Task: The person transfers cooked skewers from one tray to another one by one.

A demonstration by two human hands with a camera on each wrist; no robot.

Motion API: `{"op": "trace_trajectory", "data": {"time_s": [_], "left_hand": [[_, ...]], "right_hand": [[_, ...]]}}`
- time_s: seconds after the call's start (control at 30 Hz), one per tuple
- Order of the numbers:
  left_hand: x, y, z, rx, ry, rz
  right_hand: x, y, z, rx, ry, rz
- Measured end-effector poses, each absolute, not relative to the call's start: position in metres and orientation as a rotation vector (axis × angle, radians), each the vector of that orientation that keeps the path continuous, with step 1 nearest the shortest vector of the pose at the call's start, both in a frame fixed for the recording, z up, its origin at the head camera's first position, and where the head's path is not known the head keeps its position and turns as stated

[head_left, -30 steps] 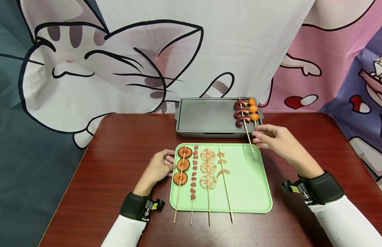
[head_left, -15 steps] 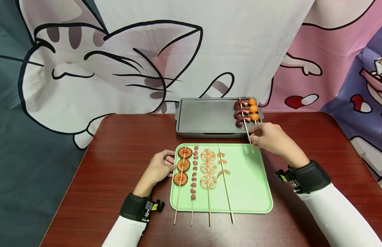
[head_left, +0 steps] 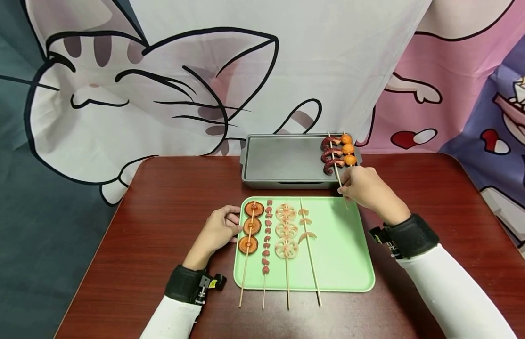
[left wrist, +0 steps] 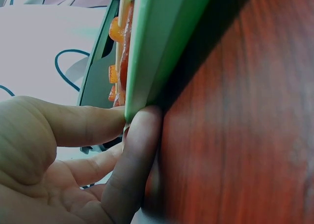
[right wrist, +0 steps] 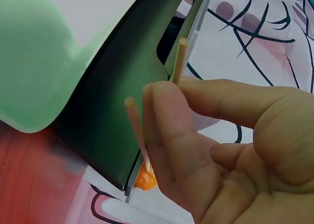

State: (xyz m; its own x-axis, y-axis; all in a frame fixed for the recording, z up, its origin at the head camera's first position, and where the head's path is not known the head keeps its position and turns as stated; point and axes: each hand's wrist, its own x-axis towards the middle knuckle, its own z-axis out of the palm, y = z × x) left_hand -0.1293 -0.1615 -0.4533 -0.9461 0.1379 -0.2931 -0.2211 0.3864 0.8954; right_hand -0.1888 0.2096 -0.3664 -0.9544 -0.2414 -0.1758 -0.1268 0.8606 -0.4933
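Note:
My left hand [head_left: 217, 230] pinches the left rim of the light green tray [head_left: 339, 256]; in the left wrist view the thumb and a finger close on its edge. At the back, my right hand [head_left: 370, 189] pinches the stick of a dark red octopus-tentacle skewer [head_left: 329, 154], which lies on the grey grill pan [head_left: 283, 160]. Beside it on the pan's right end lies a skewer of orange balls [head_left: 348, 149]; its stick [right wrist: 135, 121] passes by my right fingers. On the tray lie a mushroom-slice skewer [head_left: 251, 227], a small-meat-piece skewer [head_left: 266, 230], a lotus-root skewer [head_left: 286, 230] and a curved-slice skewer [head_left: 307, 236].
The grill pan stands at the back of the brown wooden table [head_left: 160, 212], close behind the tray. Skewer sticks overhang the tray's front rim. A cartoon-printed cloth [head_left: 330, 61] hangs behind the table.
My right hand has moved left and its fingers have closed on the tentacle skewer's stick. The left hand, the tray and the skewers have stayed in place.

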Motion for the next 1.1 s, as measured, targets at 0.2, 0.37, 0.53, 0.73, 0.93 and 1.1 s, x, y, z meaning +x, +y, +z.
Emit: {"op": "trace_trajectory", "data": {"time_s": [0.2, 0.37, 0.53, 0.73, 0.93, 1.1], "left_hand": [[-0.1291, -0.1616, -0.4531, -0.062, 2.334, 1.586], [-0.1294, -0.1617, -0.4539, -0.067, 2.336, 1.587], [-0.1300, -0.1623, -0.4531, -0.053, 2.340, 1.586], [-0.1300, -0.1620, -0.4514, -0.063, 2.342, 1.586], [-0.1291, -0.1610, -0.4519, -0.064, 2.345, 1.583], [-0.1298, -0.1607, -0.4537, -0.060, 2.341, 1.586]], "right_hand": [[-0.1927, 0.2075, -0.3668, -0.290, 2.824, -0.664], [-0.1954, 0.2073, -0.3648, -0.285, 2.809, -0.647], [-0.1965, 0.2082, -0.3624, -0.289, 2.762, -0.661], [-0.1960, 0.2105, -0.3619, -0.250, 2.699, -0.768], [-0.1953, 0.2131, -0.3635, -0.229, 2.611, -0.901], [-0.1940, 0.2135, -0.3625, -0.241, 2.525, -1.013]]}}
